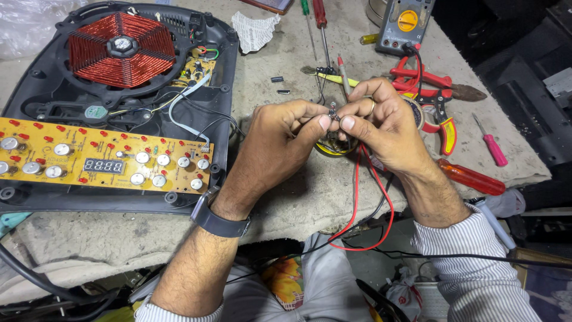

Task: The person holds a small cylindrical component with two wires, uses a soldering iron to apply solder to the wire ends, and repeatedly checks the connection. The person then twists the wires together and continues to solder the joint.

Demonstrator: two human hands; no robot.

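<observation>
Both hands pinch one tiny dark component (333, 114) mid-table: left hand (280, 140) and right hand (381, 122) fingertips meet on it. Opened induction cooker (113, 101) sits left, red pliers (435, 98) and multimeter (405, 24) right. Component's too small to tell its direction.

Both hands meet above the middle of the workbench (310, 197), the left hand (277, 146) just left of the right hand (381, 128), a small component (333, 114) pinched between their fingertips. To the left lies an opened induction cooker (36, 89): its coil (122, 49) at the rear, its control board (101, 162) at the front. Behind the hands lie screwdrivers (320, 18); a multimeter (405, 25) sits at rear right. Pliers (438, 98) lie right of the hands, with test leads (357, 197) running beneath them toward the front edge.
</observation>
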